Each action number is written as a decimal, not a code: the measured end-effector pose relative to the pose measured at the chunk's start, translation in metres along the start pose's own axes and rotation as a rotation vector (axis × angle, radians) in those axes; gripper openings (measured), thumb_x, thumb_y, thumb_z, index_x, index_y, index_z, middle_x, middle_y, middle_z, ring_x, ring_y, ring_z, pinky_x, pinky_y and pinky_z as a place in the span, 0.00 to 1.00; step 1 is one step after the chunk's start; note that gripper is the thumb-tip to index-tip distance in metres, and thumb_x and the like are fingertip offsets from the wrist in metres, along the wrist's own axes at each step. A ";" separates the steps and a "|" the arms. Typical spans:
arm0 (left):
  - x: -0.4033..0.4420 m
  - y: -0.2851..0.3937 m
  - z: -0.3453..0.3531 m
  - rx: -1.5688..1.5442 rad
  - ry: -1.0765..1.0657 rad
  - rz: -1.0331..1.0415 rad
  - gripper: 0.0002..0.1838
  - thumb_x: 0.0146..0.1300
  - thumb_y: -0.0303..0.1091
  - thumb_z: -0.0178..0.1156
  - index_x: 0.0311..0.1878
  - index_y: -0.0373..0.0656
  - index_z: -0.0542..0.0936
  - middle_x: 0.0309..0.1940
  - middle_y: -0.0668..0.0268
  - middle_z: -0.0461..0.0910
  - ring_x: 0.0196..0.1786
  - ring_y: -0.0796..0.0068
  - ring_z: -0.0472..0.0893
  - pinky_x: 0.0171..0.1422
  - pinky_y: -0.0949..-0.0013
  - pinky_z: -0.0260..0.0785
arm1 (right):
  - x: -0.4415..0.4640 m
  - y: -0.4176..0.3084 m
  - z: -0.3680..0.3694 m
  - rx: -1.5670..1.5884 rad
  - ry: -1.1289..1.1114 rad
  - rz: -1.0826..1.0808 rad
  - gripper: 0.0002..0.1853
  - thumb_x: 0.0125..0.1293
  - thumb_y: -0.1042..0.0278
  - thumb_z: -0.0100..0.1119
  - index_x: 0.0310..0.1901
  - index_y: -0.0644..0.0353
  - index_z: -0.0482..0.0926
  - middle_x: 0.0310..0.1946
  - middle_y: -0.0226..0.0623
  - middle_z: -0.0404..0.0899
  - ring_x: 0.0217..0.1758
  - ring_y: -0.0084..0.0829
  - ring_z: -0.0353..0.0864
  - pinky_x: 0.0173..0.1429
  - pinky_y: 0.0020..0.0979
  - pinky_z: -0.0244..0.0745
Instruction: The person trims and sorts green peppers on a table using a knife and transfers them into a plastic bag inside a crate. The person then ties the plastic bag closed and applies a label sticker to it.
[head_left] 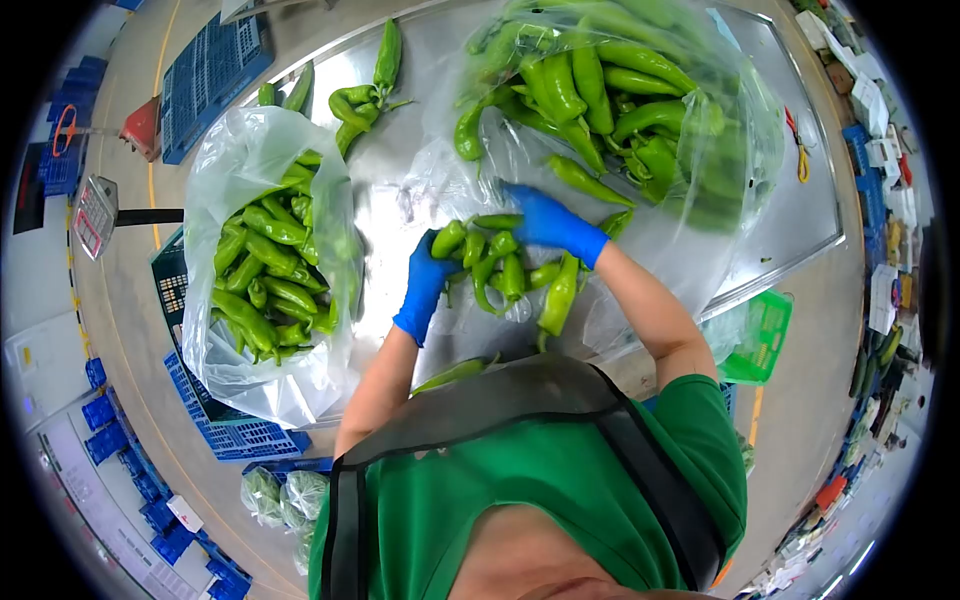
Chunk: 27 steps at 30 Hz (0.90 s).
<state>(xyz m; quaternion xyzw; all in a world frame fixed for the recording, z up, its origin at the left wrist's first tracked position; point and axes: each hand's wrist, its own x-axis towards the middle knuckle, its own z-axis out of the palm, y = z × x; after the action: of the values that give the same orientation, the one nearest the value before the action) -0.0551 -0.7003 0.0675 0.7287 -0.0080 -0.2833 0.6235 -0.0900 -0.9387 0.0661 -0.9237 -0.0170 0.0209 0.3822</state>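
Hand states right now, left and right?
Left hand: against the green peppers; grip can't be told.
Right hand: at the same peppers; fingers partly hidden, grip unclear.

Long green peppers [512, 275], glossy and tapered, some curved, in a loose cluster between the blue-gloved left hand [428, 285] and right hand [548, 220], pointing various ways (one, larger and lighter, lies nearly lengthwise at the cluster's right side)

Glossy, smooth skins on the green peppers [560, 298] — thin, crinkled, translucent plastic for the bags [240, 140]. Shiny, smooth metal across the worktop [392, 175]. Rubbery-looking gloves [425, 285] over the hands [548, 220] — matt cloth in the shirt [430, 510], plastic in the green crate [768, 335].
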 end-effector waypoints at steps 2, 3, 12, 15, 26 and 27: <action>-0.006 -0.005 0.000 -0.136 -0.032 -0.074 0.28 0.39 0.15 0.58 0.50 0.36 0.73 0.42 0.64 0.78 0.43 0.72 0.77 0.51 0.72 0.69 | 0.047 0.008 0.013 0.519 0.265 0.293 0.34 0.46 0.56 0.64 0.55 0.64 0.68 0.51 0.53 0.72 0.51 0.49 0.74 0.56 0.40 0.69; -0.006 -0.007 -0.002 -0.165 -0.035 -0.081 0.28 0.39 0.15 0.58 0.50 0.36 0.73 0.42 0.64 0.78 0.43 0.72 0.77 0.51 0.72 0.69 | 0.079 0.004 0.012 0.494 0.369 0.381 0.35 0.45 0.54 0.65 0.54 0.65 0.68 0.50 0.53 0.73 0.51 0.49 0.74 0.55 0.40 0.69; -0.021 -0.016 -0.039 -0.383 -0.080 -0.279 0.21 0.50 0.25 0.56 0.51 0.33 0.73 0.36 0.61 0.79 0.33 0.73 0.78 0.37 0.74 0.70 | 0.047 -0.046 -0.024 0.250 0.110 0.454 0.23 0.43 0.55 0.65 0.39 0.63 0.77 0.37 0.51 0.79 0.41 0.48 0.78 0.48 0.38 0.71; -0.018 0.007 -0.028 -0.102 -0.075 -0.319 0.22 0.54 0.41 0.62 0.46 0.34 0.76 0.34 0.62 0.79 0.32 0.75 0.78 0.35 0.72 0.72 | -0.012 -0.010 -0.073 -0.152 0.098 0.434 0.23 0.45 0.58 0.63 0.44 0.59 0.75 0.38 0.50 0.78 0.42 0.48 0.77 0.47 0.40 0.72; 0.015 0.004 -0.010 0.197 -0.210 -0.023 0.28 0.40 0.28 0.66 0.48 0.35 0.71 0.36 0.55 0.79 0.39 0.61 0.80 0.44 0.65 0.73 | -0.153 -0.003 -0.075 0.029 0.486 0.709 0.23 0.42 0.68 0.65 0.44 0.60 0.75 0.36 0.46 0.79 0.39 0.43 0.79 0.43 0.37 0.73; 0.006 0.009 -0.013 -0.162 -0.230 -0.138 0.27 0.41 0.24 0.65 0.50 0.34 0.72 0.37 0.58 0.79 0.39 0.65 0.80 0.45 0.67 0.73 | -0.173 0.000 -0.065 0.167 0.530 0.732 0.24 0.40 0.67 0.66 0.44 0.61 0.75 0.36 0.46 0.80 0.39 0.43 0.79 0.43 0.37 0.73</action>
<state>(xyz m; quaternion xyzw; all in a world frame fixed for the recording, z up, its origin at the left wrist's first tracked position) -0.0412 -0.6924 0.0736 0.6377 -0.0063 -0.4068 0.6541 -0.2594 -0.9926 0.1162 -0.8084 0.4105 -0.0810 0.4140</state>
